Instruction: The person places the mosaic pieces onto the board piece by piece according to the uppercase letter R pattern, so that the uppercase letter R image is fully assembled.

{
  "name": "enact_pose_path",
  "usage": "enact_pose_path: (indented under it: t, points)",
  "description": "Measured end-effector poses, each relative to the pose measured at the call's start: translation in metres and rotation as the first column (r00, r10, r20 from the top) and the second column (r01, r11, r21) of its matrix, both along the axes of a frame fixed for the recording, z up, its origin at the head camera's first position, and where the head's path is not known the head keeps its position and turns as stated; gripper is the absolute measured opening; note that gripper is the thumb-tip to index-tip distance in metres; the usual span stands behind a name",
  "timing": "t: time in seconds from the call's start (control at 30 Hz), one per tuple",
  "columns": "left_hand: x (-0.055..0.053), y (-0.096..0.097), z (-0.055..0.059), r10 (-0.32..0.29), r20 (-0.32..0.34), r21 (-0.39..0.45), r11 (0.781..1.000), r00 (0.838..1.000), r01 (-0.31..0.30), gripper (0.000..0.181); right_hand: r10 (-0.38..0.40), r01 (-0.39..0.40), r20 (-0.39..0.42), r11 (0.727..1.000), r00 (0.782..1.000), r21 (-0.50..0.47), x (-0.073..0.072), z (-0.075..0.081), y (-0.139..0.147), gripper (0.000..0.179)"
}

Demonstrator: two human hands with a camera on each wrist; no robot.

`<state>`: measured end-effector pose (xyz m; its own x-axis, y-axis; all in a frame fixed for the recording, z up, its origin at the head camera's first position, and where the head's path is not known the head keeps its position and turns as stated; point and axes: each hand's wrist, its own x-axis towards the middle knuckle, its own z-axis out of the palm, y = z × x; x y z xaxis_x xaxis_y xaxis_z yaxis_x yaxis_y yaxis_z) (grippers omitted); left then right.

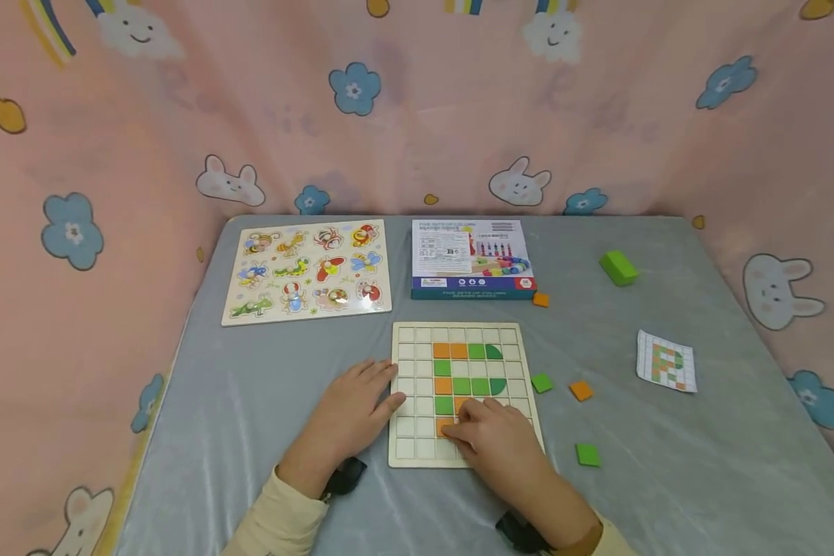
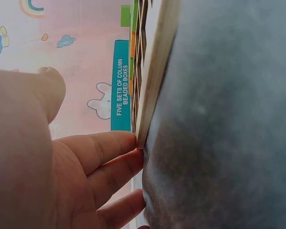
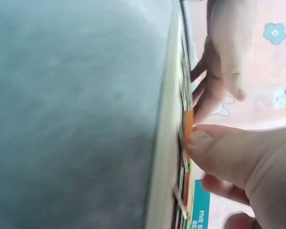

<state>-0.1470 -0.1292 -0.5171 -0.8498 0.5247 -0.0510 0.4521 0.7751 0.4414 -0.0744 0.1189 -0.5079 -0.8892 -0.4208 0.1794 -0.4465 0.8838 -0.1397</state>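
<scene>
A wooden grid board (image 1: 411,448) lies flat on the table, bearing orange and green square tiles and two dark green rounded tiles (image 1: 493,352). At its left edge my left hand (image 1: 350,405) rests with fingers extended, fingertips against the rim; the left wrist view shows those fingers (image 2: 109,148) at the board's side. Over the lower part of the board, my right hand (image 1: 503,448) has thumb and fingers curled together at an orange square tile (image 1: 442,426) in the lowest filled row. In the right wrist view the thumb presses on this orange tile (image 3: 188,125). The hand partly covers nearby cells.
Loose green (image 1: 542,383) and orange tiles (image 1: 581,391) lie right of the board. A pattern card (image 1: 667,361) and a green block (image 1: 619,268) are farther right. Behind the board stand an insect puzzle (image 1: 307,270) and a bead box (image 1: 472,259), with an orange tile (image 1: 540,300) beside it.
</scene>
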Motion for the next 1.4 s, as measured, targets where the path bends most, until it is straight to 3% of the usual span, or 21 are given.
enact_pose_path:
  t: [0.2, 0.33, 0.43, 0.5, 0.6, 0.67, 0.83, 1.13, 1.27, 1.33, 1.4]
  points:
    - [0.0, 0.0, 0.002, 0.002, -0.001, 0.003, 1.0, 1.0, -0.002, 0.058, -0.066, 0.068, 0.028, 0.995, 0.997, -0.079, 0.001, 0.0, -0.003, 0.017]
    - [0.0, -0.001, 0.001, 0.003, -0.002, 0.006, 1.0, 1.0, -0.003, 0.059, -0.107, 0.117, 0.089, 0.986, 0.99, -0.116, -0.001, 0.003, 0.002, 0.012]
    - [0.0, -0.001, -0.001, -0.003, -0.002, 0.006, 1.0, 1.0, 0.003, 0.059, -0.191, 0.215, 0.148, 0.963, 0.97, -0.164, -0.001, 0.005, 0.018, 0.012]
    - [0.0, -0.001, -0.002, -0.007, 0.002, 0.003, 1.0, 1.0, 0.007, 0.06, -0.273, 0.309, 0.195, 0.932, 0.942, -0.191, -0.003, 0.006, 0.036, 0.015]
    - [0.001, -0.002, -0.001, -0.005, 0.002, 0.008, 1.0, 1.0, 0.005, 0.06, -0.346, 0.385, 0.202, 0.899, 0.916, -0.207, -0.009, 0.006, 0.071, 0.025]
    - [0.0, -0.002, 0.0, -0.001, 0.005, 0.003, 1.0, 1.0, 0.001, 0.06, -0.354, 0.388, 0.209, 0.91, 0.912, -0.149, -0.014, 0.007, 0.092, 0.032]
    - [0.0, -0.003, 0.0, 0.008, 0.008, 0.003, 1.0, 1.0, -0.008, 0.06, -0.259, 0.282, 0.249, 0.957, 0.933, -0.064, -0.019, 0.005, 0.122, 0.044]
    - [-0.001, -0.004, -0.002, 0.017, 0.016, -0.002, 1.0, 1.0, -0.017, 0.06, -0.313, 0.331, 0.272, 0.943, 0.91, -0.022, -0.013, 0.008, 0.118, 0.033]
    - [-0.001, -0.004, -0.001, 0.01, 0.01, 0.002, 1.0, 1.0, -0.01, 0.06, -0.363, 0.383, 0.272, 0.923, 0.891, -0.024, -0.011, 0.011, 0.115, 0.029]
    - [-0.001, -0.003, -0.001, 0.006, 0.007, 0.004, 1.0, 1.0, -0.006, 0.06, -0.367, 0.39, 0.263, 0.92, 0.892, -0.038, -0.008, 0.013, 0.113, 0.028]
    - [-0.001, -0.003, -0.001, 0.004, 0.005, 0.003, 1.0, 1.0, -0.004, 0.06, -0.338, 0.364, 0.247, 0.929, 0.908, -0.069, -0.005, 0.014, 0.11, 0.026]
